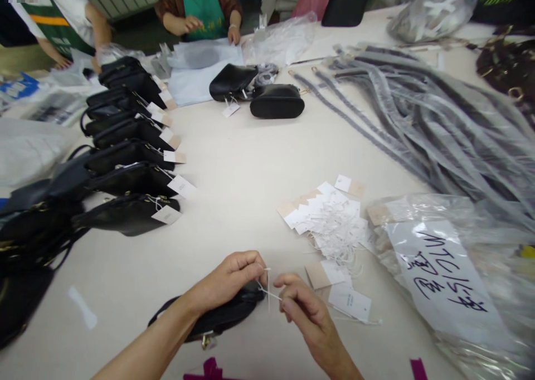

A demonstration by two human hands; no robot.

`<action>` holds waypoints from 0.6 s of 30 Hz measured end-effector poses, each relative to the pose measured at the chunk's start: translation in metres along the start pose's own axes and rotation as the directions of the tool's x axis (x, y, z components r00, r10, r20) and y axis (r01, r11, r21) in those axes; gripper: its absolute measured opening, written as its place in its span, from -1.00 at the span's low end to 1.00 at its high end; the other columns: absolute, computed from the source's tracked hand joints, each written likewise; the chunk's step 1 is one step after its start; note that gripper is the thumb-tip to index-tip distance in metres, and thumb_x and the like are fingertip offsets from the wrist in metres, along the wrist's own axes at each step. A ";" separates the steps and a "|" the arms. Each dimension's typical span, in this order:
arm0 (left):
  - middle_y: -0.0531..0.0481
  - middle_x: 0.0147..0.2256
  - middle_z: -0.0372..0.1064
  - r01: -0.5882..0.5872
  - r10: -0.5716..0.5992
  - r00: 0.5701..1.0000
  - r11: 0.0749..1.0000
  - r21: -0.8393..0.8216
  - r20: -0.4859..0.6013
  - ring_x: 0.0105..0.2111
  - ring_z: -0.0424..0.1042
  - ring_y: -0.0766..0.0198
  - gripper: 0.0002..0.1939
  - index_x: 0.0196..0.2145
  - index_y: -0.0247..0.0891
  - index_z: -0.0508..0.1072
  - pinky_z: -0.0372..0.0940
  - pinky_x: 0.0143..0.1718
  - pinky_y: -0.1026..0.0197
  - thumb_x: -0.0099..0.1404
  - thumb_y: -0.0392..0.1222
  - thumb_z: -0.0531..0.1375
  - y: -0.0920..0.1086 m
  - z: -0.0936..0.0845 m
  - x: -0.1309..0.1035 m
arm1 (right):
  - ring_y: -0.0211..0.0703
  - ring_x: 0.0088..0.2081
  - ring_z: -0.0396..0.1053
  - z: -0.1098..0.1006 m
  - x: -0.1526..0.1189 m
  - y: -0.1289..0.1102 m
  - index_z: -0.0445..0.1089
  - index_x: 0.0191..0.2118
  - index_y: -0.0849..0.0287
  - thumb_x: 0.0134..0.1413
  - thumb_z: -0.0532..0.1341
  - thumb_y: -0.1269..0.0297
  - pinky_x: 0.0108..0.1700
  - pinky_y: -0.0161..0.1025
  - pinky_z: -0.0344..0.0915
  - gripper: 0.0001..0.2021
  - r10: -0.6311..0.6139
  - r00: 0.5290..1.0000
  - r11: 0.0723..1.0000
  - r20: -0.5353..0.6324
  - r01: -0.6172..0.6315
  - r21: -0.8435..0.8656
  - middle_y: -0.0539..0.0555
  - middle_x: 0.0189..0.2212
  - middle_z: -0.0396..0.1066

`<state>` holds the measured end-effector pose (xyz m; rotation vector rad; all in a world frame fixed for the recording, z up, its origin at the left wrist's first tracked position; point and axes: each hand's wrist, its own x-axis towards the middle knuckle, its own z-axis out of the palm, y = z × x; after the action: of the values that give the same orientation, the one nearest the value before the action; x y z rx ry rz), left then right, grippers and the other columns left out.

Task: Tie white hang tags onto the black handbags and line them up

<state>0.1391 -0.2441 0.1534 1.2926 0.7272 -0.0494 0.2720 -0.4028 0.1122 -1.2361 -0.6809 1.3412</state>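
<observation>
A black handbag (228,316) lies on the table at the front, under my left hand (234,279). The left thumb and fingers pinch a thin white string (273,295) near the bag's right end. My right hand (305,310) pinches the other part of that string between thumb and forefinger, so it runs taut between both hands. A tag on this string cannot be made out. Right of my right hand lie a few loose paper tags (351,302), and beyond them a heap of white and beige tags with strings (334,215).
A row of tagged black handbags (125,213) stands at left. Two black bags (278,101) sit farther back. Plastic-wrapped straps (401,107) and a marked plastic bag (447,279) fill the right. Two people stand across the table, one in a green apron (204,12).
</observation>
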 end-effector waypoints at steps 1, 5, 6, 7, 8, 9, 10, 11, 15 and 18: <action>0.05 -0.42 0.32 -0.007 0.007 1.000 1.000 0.015 -0.005 -0.38 0.26 0.30 -0.65 -0.40 -0.27 0.37 0.19 -0.28 0.26 0.37 0.07 0.11 -0.001 -0.001 -0.002 | -0.16 -0.28 0.38 -0.001 -0.002 0.001 0.37 -0.47 0.11 0.26 0.17 0.08 -0.26 -0.25 0.28 -0.69 0.018 1.000 1.000 -0.021 -0.018 0.004 0.11 -0.21 0.43; 0.07 -0.40 0.25 -0.059 0.067 0.994 0.993 0.098 -0.087 -0.35 0.23 0.29 -0.69 -0.41 -0.25 0.34 0.17 -0.27 0.25 0.37 0.02 0.12 -0.004 0.000 -0.010 | -0.03 -0.18 0.50 0.002 -0.006 0.002 0.38 -0.42 0.10 0.28 0.10 0.05 -0.28 -0.17 0.38 -0.68 0.092 0.996 0.990 0.019 -0.094 0.110 0.23 0.07 0.41; 0.06 -0.38 0.25 -0.078 0.090 0.991 0.990 0.117 -0.103 -0.33 0.24 0.28 -0.69 -0.43 -0.24 0.32 0.18 -0.25 0.24 0.37 0.02 0.11 -0.004 0.000 -0.012 | 0.06 -0.01 0.46 0.003 -0.006 0.001 0.37 -0.45 0.10 0.28 0.10 0.05 -0.16 -0.10 0.39 -0.66 0.069 0.997 0.995 0.016 -0.070 0.069 0.24 0.15 0.36; 0.05 -0.37 0.26 -0.097 0.112 0.987 0.986 0.134 -0.114 -0.31 0.25 0.27 -0.68 -0.45 -0.24 0.31 0.19 -0.22 0.23 0.37 0.01 0.10 -0.003 0.001 -0.014 | 0.13 0.18 0.31 0.003 -0.006 0.000 0.37 -0.47 0.10 0.28 0.11 0.05 -0.01 -0.04 0.34 -0.65 0.041 0.999 0.999 0.017 -0.041 0.001 0.23 0.23 0.29; 0.03 -0.35 0.27 -0.115 0.134 0.984 0.982 0.151 -0.121 -0.30 0.27 0.26 -0.68 -0.46 -0.23 0.29 0.20 -0.20 0.22 0.38 0.00 0.08 -0.003 0.001 -0.015 | 0.17 0.32 0.11 0.003 -0.005 -0.002 0.39 -0.48 0.10 0.27 0.12 0.06 0.09 0.00 0.27 -0.66 0.020 0.999 0.997 0.031 -0.018 -0.074 0.21 0.30 0.21; 0.02 -0.34 0.27 -0.132 0.155 0.980 0.977 0.169 -0.126 -0.29 0.27 0.25 -0.68 -0.47 -0.23 0.27 0.21 -0.19 0.21 0.38 -0.01 0.07 -0.001 0.001 -0.015 | 0.17 0.39 -0.06 0.003 -0.004 -0.005 0.41 -0.47 0.10 0.26 0.12 0.07 0.13 0.02 0.23 -0.67 0.015 0.998 0.991 0.060 -0.006 -0.135 0.20 0.34 0.14; 0.02 -0.33 0.28 -0.148 0.174 0.976 0.971 0.188 -0.129 -0.29 0.28 0.25 -0.69 -0.48 -0.23 0.27 0.22 -0.19 0.20 0.39 -0.03 0.07 0.000 0.001 -0.016 | 0.18 0.41 -0.14 0.002 -0.003 -0.008 0.43 -0.45 0.10 0.24 0.13 0.07 0.09 0.01 0.26 -0.69 0.024 0.994 0.985 0.103 -0.006 -0.175 0.20 0.36 0.11; 0.01 -0.33 0.29 -0.164 0.193 0.972 0.964 0.207 -0.131 -0.29 0.28 0.25 -0.70 -0.47 -0.23 0.27 0.22 -0.19 0.20 0.39 -0.06 0.07 0.002 0.000 -0.016 | 0.20 0.41 -0.12 0.002 -0.002 -0.011 0.45 -0.44 0.10 0.23 0.14 0.08 0.01 -0.02 0.30 -0.70 0.044 0.987 0.980 0.155 -0.012 -0.201 0.22 0.36 0.11; -0.01 -0.29 0.33 -0.227 0.274 0.953 0.930 0.289 -0.133 -0.25 0.32 0.24 -0.77 -0.45 -0.23 0.33 0.23 -0.16 0.19 0.38 -0.17 0.08 0.007 0.000 -0.017 | 0.15 0.11 0.37 0.002 0.004 -0.017 0.42 -0.47 0.12 0.19 0.15 0.23 -0.31 -0.21 0.30 -0.77 0.045 0.947 0.955 0.320 0.054 -0.293 0.30 0.15 0.34; -0.01 -0.29 0.35 -0.250 0.316 0.939 0.899 0.360 -0.136 -0.25 0.35 0.24 -0.80 -0.43 -0.24 0.37 0.25 -0.16 0.19 0.37 -0.24 0.08 0.009 0.003 -0.018 | -0.10 -0.23 0.45 0.003 0.007 -0.014 0.34 -0.44 0.12 0.22 0.11 0.33 -0.37 -0.25 0.21 -0.81 -0.036 0.946 0.893 0.323 0.175 -0.414 0.23 -0.03 0.37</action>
<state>0.1301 -0.2505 0.1703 1.7434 0.7045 0.2002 0.2752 -0.3929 0.1245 -1.3254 -1.3149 1.3428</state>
